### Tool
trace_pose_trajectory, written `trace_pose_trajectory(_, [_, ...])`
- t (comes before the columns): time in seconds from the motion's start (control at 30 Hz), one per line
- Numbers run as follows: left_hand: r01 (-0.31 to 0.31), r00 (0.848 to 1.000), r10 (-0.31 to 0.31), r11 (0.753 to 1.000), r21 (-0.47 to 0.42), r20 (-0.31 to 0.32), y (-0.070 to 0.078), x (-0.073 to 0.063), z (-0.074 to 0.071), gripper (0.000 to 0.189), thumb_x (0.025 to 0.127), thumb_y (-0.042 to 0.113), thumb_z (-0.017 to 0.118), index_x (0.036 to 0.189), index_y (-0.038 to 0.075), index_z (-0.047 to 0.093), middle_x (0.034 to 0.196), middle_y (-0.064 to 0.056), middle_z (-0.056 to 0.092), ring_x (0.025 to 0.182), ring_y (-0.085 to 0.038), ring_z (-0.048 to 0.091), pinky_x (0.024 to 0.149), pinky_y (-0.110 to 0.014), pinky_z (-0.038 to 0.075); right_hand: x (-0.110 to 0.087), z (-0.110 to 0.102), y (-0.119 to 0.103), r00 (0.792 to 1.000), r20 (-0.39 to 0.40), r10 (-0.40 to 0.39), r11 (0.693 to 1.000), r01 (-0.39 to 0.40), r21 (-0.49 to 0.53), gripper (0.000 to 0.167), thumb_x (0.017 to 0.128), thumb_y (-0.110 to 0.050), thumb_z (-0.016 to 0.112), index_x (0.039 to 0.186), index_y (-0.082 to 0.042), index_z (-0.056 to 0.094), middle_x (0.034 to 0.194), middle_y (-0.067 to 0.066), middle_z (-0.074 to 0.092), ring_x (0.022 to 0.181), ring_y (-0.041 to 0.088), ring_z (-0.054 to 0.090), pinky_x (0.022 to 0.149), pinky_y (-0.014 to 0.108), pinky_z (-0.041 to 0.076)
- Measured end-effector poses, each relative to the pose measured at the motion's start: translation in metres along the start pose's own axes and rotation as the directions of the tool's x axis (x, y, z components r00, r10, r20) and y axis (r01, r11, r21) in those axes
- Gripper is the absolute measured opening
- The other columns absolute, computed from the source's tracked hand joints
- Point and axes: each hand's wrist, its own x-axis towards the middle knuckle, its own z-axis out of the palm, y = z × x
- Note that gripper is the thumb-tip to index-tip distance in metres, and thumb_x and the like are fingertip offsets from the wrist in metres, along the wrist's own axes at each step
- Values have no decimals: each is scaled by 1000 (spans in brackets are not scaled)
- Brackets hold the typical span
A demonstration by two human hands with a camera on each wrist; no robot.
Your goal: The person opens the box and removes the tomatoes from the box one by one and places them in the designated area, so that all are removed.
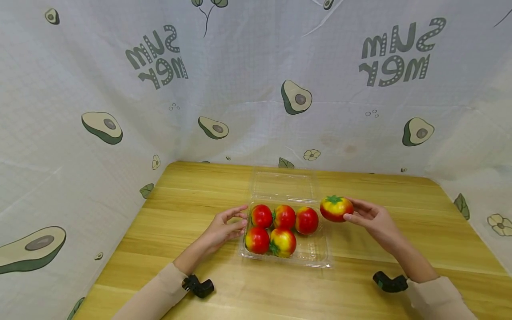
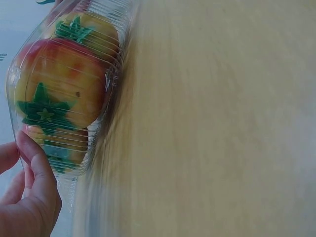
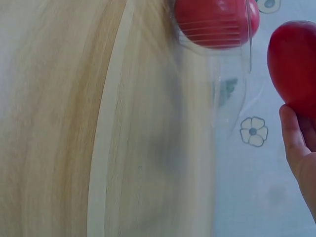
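In the head view, my right hand (image 1: 376, 222) grips a red-and-yellow tomato (image 1: 335, 210) with a green leafy top, just off the right side of a clear plastic box (image 1: 314, 249). Several similar tomatoes fill most of that box, three across the back row and others at front left; its front right corner holds none. My left hand (image 1: 224, 227) has its fingertips and thumb at the box's left rim. The left wrist view shows thumb and fingers (image 2: 34, 158) against the ribbed wall. In the right wrist view the gripped tomato (image 3: 294, 69) looks smooth and red.
The box's clear lid (image 1: 284, 184) lies folded back behind it on the wooden table (image 1: 192, 191). A white curtain (image 1: 248, 89) printed with avocados surrounds the back and sides. Each wrist wears a black camera mount, such as the left one (image 1: 198, 286).
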Motion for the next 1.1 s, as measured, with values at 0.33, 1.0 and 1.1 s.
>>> trace_pose_trajectory(0.33, [3,1000,-3,1000,-6,-2,0,1,1,55,98,-1,61,149,0,43,119,-12,51,82,-12,61,76,-23,56,5,-9,7,997,-53,62,997,-64,-34,60,98,-15,67,147,7,41,126,-18,52,110,-14,53,88,11,47])
trace_pose_trajectory(1.0, [-1,1000,1,1000,-8,2,0,0,1,55,98,0,62,149,0,42,117,-12,51,80,-12,60,74,-22,56,18,-17,17,984,-69,164,983,-168,-71,75,98,-26,66,154,5,26,157,26,28,116,-11,46,95,15,45])
trace_pose_trajectory(1.1, [1,1000,-1,1000,-5,1,0,0,0,55,97,0,62,149,0,42,118,-12,51,80,-12,61,74,-22,56,21,-18,19,983,-69,169,984,-172,-52,75,99,-25,66,154,5,25,157,23,30,115,-12,47,98,18,44])
